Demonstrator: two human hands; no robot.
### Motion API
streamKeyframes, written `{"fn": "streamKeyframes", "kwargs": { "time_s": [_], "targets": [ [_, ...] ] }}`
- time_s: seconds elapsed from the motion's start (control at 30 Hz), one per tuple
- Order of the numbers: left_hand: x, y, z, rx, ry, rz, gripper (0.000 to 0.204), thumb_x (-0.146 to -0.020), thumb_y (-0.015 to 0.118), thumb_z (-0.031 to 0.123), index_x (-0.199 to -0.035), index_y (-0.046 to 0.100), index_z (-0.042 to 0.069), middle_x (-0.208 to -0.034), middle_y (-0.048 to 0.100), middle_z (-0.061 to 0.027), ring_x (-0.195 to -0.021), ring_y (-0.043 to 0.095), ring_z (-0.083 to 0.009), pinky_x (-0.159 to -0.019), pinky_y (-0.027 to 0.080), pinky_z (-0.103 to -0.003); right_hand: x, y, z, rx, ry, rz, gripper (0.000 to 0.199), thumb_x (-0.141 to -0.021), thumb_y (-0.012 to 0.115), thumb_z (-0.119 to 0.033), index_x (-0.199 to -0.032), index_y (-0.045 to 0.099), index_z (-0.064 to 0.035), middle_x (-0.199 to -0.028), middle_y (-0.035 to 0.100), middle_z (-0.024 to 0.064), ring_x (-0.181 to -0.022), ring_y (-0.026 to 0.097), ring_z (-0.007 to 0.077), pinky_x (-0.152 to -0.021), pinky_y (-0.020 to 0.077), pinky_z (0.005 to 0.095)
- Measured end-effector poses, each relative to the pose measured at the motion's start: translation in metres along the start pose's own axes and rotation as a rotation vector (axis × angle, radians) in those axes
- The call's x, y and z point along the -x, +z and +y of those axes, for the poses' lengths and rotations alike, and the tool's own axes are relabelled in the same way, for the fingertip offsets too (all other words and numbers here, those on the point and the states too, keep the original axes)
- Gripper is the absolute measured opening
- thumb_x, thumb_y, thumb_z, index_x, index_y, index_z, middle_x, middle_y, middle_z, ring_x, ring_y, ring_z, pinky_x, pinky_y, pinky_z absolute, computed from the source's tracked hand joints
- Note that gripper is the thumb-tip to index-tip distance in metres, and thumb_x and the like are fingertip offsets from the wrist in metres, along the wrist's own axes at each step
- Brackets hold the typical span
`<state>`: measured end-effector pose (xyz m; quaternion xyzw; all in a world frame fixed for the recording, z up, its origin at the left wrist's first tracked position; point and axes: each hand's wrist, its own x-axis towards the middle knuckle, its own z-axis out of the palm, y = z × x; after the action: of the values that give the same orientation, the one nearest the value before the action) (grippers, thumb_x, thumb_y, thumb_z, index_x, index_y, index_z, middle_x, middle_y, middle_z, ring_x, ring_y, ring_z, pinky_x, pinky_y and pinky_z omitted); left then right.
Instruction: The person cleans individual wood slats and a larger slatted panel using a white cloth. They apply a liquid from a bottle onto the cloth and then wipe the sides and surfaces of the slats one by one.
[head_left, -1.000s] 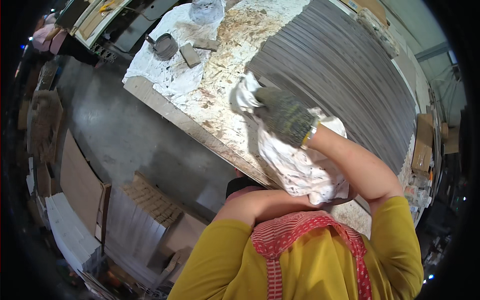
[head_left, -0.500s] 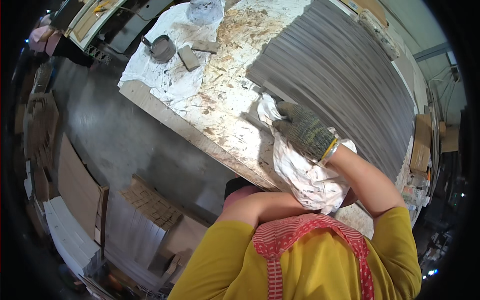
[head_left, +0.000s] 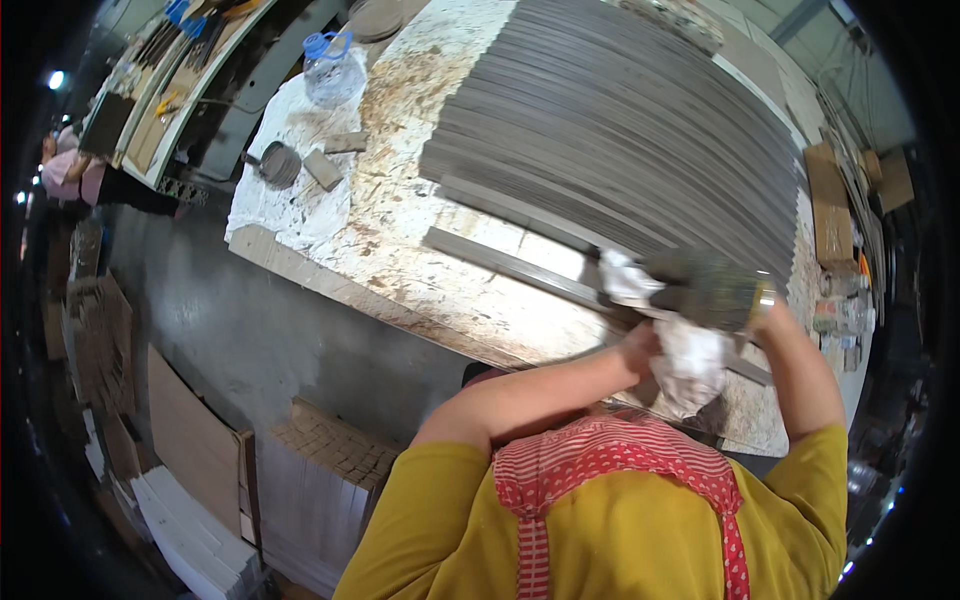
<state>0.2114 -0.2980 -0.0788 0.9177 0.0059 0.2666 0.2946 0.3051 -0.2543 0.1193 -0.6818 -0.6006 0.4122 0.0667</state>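
Observation:
My right hand wears a dark knit glove, smeared by motion, and is closed on a crumpled white cloth. Part of the cloth bulges out at the fingertips and the rest hangs below the hand. Under it runs a long narrow grey strip, lying slantwise near the front of the worktable. My bare left hand is beside the cloth and the strip, its fingers mostly hidden. Just beyond the hands lies a broad row of grey strips, set side by side.
On a white sheet at the table's left are a round tin, two small blocks and a clear plastic jug. Cardboard stands at the right edge. Stacked panels stand on the floor at left. A person is far left.
My right hand has swept rightward along the strip with the cloth, uncovering much of the strip. My left hand now shows from under the cloth. The whole view has shifted.

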Motion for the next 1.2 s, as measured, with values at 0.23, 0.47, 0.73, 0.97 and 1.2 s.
{"fn": "streamKeyframes", "kwargs": {
  "time_s": [0.23,0.47,0.73,0.97,1.2],
  "targets": [
    [-0.002,-0.142,-0.018,-0.222,0.028,-0.334,0.063,-0.082,0.066,0.035,-0.134,0.044,0.007,-0.128,0.052,-0.0118,-0.125,0.043,-0.0276,-0.105,0.031,-0.049,0.194,-0.009,0.078,-0.287,0.553,0.448,0.05,-0.069,0.075,-0.014,-0.114,0.061,0.0023,-0.111,0.06,0.0113,-0.103,0.056,0.0199,-0.092,0.0433,0.0339],
    [0.104,-0.308,-0.117,-0.165,-0.551,-0.059,0.052,-0.073,0.076,0.009,-0.121,0.055,0.005,-0.116,0.057,-0.0135,-0.107,0.055,-0.0235,-0.082,0.047,-0.031,0.229,0.103,0.112,-0.693,0.623,0.901,0.051,-0.078,0.072,-0.023,-0.117,0.058,0.0057,-0.107,0.062,0.0114,-0.104,0.056,0.0212,-0.093,0.0423,0.0331],
    [0.098,-0.299,-0.165,0.73,-0.949,0.107,0.024,-0.093,0.06,0.015,-0.11,0.053,0.0,-0.085,0.056,0.0006,-0.073,0.052,-0.0055,-0.063,0.045,-0.02,0.204,0.106,0.082,-0.747,0.663,0.952,0.05,-0.082,0.067,-0.022,-0.119,0.054,0.0092,-0.111,0.061,0.0111,-0.098,0.056,0.0171,-0.086,0.0452,0.0305],
    [0.101,-0.306,-0.168,0.924,-1.057,0.008,0.021,-0.094,0.059,0.019,-0.109,0.05,0.007,-0.088,0.06,0.0007,-0.077,0.057,-0.0058,-0.062,0.052,-0.023,0.201,0.186,0.12,-0.735,0.832,0.991,0.061,-0.082,0.07,-0.022,-0.129,0.047,0.0095,-0.123,0.057,0.0181,-0.111,0.054,0.0235,-0.096,0.0422,0.0336],
    [0.107,-0.304,-0.17,0.975,-1.07,-0.025,0.021,-0.093,0.061,0.016,-0.109,0.051,0.008,-0.085,0.061,0.0023,-0.076,0.058,-0.0051,-0.061,0.052,-0.022,0.167,0.203,0.092,-0.655,0.868,1.015,0.051,-0.084,0.065,-0.019,-0.125,0.051,0.0092,-0.117,0.061,0.0201,-0.107,0.058,0.0243,-0.093,0.0444,0.0338]
  ]
}}
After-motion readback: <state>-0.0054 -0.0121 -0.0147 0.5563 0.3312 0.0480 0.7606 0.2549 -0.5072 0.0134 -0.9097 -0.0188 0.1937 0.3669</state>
